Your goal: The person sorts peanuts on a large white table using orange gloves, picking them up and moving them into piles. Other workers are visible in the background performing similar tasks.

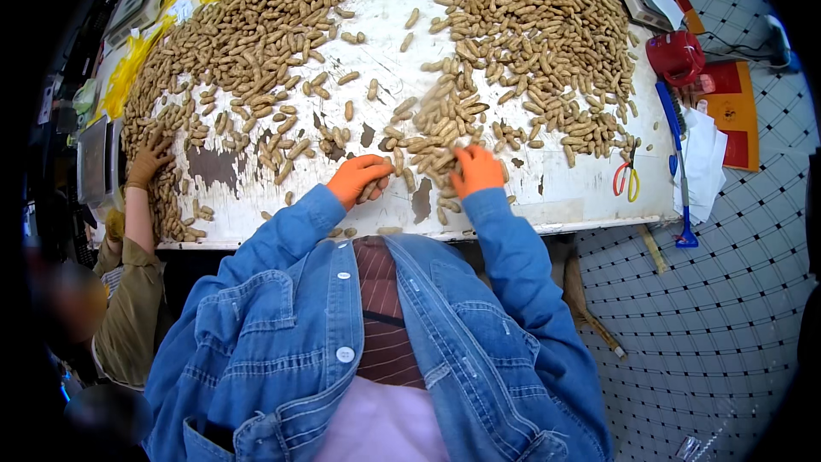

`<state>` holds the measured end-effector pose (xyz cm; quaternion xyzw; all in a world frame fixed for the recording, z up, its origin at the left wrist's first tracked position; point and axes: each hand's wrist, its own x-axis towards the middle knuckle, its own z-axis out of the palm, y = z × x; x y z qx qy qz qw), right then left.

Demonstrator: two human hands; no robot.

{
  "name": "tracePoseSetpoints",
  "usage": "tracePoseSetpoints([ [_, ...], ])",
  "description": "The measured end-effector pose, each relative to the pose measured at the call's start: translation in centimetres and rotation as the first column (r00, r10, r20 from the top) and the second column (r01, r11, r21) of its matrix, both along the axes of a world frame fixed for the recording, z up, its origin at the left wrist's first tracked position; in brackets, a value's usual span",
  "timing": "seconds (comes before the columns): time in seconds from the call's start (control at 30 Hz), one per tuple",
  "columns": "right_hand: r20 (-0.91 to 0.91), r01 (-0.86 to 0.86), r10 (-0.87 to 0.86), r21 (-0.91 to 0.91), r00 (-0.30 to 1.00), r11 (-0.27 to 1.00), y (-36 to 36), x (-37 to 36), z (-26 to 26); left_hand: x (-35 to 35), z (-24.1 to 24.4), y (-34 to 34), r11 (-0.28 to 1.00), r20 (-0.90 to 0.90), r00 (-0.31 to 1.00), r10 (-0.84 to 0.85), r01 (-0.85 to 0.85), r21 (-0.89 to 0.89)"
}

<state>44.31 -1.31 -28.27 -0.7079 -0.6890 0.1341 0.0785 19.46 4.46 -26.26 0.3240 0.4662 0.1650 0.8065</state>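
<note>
Unshelled peanuts [526, 19] lie in a large pile on the right of a worn white tabletop [545, 186], with another large pile at the left. My left hand [360, 179], in an orange glove, has its fingers curled around a few peanuts just above the table near its front edge. In a matching glove, my right hand [476, 170] reaches its fingers onto the near end of a smaller heap of peanuts [449, 109]; whether it grips any cannot be told. Loose peanuts are scattered between and beyond both hands. Some near the right hand look blurred.
At the far left a co-worker's gloved hand [149, 160] touches peanuts beside a plastic container [101, 167]. Red-and-yellow-handled scissors [625, 181] lie at the right. A red mug [675, 56], a blue-handled brush [670, 115] and white papers [702, 160] are along the right edge. Yellow netting [131, 70] lies at upper left.
</note>
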Motion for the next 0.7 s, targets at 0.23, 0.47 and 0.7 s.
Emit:
tracePoseSetpoints([
  [0.23,-0.275,0.072,-0.059,0.037,0.960,0.997,-1.5,-0.2,0.8,-0.9,-0.4,-0.1,0.986,0.273,0.952,0.142,-0.113,-0.120],
  [0.47,-0.140,-0.026,0.028,0.011,0.990,1.000,0.9,-1.3,1.1,-0.2,-1.5,0.0,0.979,0.286,0.938,0.197,-0.171,-0.115],
  [0.7,0.048,-0.057,0.065,-0.160,0.997,0.985,0.7,-3.4,-0.5,-0.6,-1.9,-0.4,0.960,0.199,0.957,0.212,-0.166,-0.223],
])
